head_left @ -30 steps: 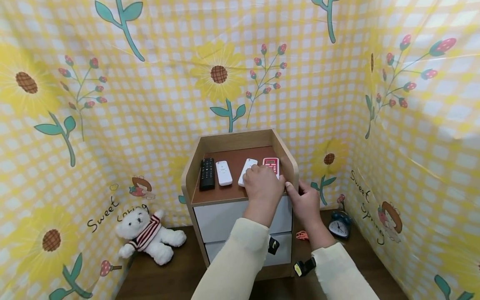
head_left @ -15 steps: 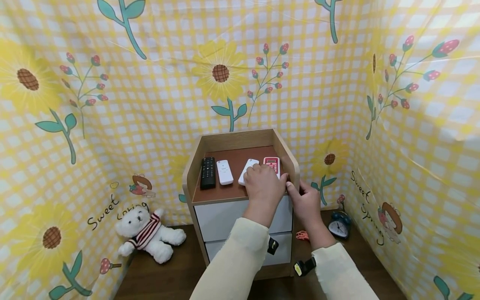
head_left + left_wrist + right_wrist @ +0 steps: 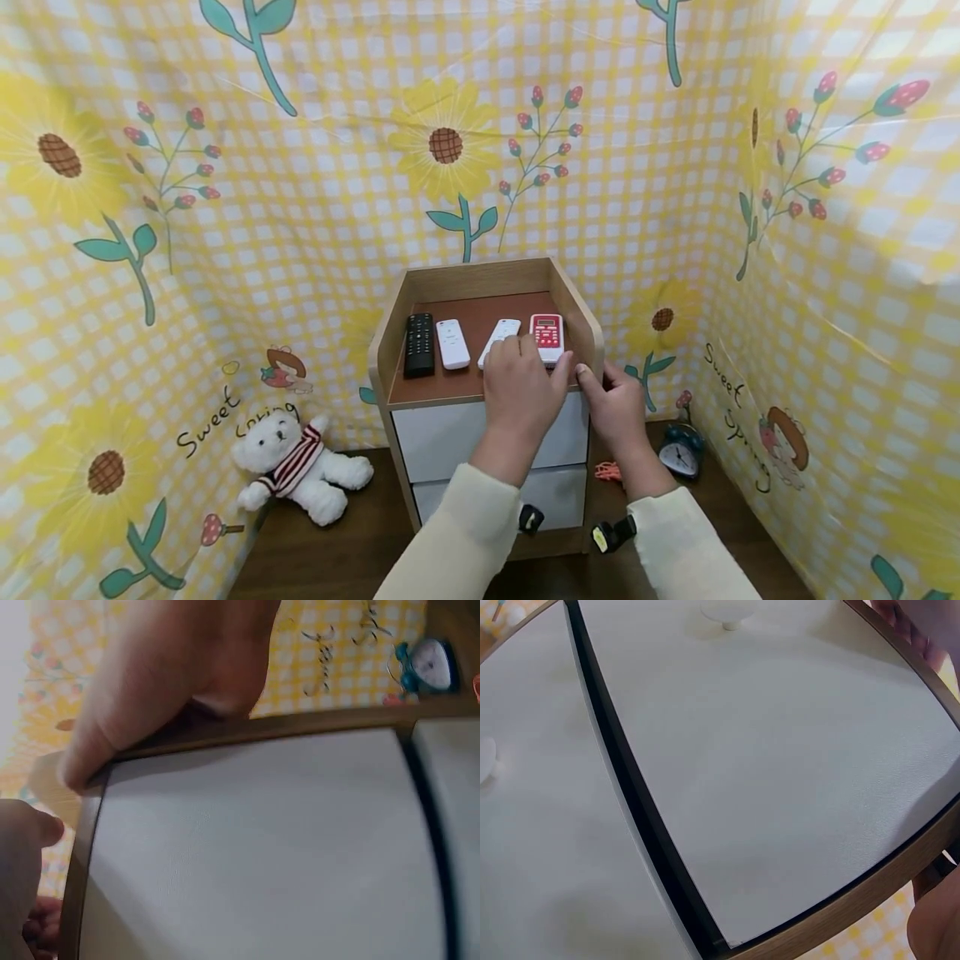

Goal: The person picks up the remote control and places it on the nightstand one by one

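Note:
In the head view, my left hand [image 3: 522, 390] hovers over the front edge of a small wooden cabinet [image 3: 480, 268], fingers bent and thumb out, with nothing seen between them. Its knuckles overlap the near end of a white remote control [image 3: 501, 335]; a red and white calculator [image 3: 548, 335] lies just beyond the thumb. My right hand [image 3: 617, 408] grips the cabinet's right side panel, thumb at the front corner and fingers hidden outside. The left wrist view shows that thumb [image 3: 86, 761] on the wood edge above a white drawer front [image 3: 262, 847].
Another white remote [image 3: 453, 344] and a black remote [image 3: 419, 346] lie on the cabinet's brown top. A teddy bear [image 3: 300, 467] sits left on the dark floor [image 3: 322, 567]. To the right are an alarm clock [image 3: 681, 452] and an orange-red item [image 3: 608, 472]. Patterned cloth [image 3: 337, 167] surrounds everything.
My left hand has drawn back slightly toward me, uncovering more of the calculator, and its wrist has shifted left. The right hand stays at the cabinet's side.

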### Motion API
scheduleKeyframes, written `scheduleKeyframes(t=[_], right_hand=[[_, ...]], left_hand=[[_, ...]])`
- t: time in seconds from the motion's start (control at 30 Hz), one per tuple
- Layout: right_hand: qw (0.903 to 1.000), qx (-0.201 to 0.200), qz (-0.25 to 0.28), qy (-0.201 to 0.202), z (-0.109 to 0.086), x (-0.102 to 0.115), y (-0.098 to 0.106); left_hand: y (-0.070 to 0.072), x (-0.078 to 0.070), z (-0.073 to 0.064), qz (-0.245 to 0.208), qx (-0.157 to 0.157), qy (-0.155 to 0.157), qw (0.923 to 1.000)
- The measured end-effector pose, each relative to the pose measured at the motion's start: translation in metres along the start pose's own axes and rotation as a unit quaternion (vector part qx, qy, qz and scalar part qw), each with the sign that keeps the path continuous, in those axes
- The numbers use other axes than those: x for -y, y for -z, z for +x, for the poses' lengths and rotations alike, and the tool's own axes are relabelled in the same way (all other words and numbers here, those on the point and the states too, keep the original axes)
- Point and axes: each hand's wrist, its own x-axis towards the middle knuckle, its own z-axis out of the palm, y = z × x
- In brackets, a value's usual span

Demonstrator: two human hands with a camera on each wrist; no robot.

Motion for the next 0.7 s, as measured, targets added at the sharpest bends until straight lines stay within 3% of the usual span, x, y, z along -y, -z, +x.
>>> scheduleKeyframes(t=[0.1,0.2,0.37,0.57,0.7], right_hand=[[0.9999,0.0,-0.007,0.009,0.0,0.0,0.002],[0.9998,-0.005,-0.009,0.014,-0.001,0.001,0.005],[0.9997,-0.015,-0.007,0.015,0.0,0.001,0.011],[0.9999,-0.003,-0.008,0.011,0.006,0.002,0.018],[0.9979,0.055,-0.036,0.0,0.007,0.001,0.03]], left_hand=[[0.008,0.011,-0.022,-0.07,-0.037,-0.018,0.9967],[0.016,0.021,-0.047,-0.125,-0.052,-0.031,0.9903],[0.025,0.037,-0.091,-0.178,-0.065,-0.052,0.9805],[0.021,0.058,-0.132,-0.193,-0.063,-0.068,0.9769],[0.019,0.09,-0.158,-0.168,-0.06,-0.066,0.9817]])
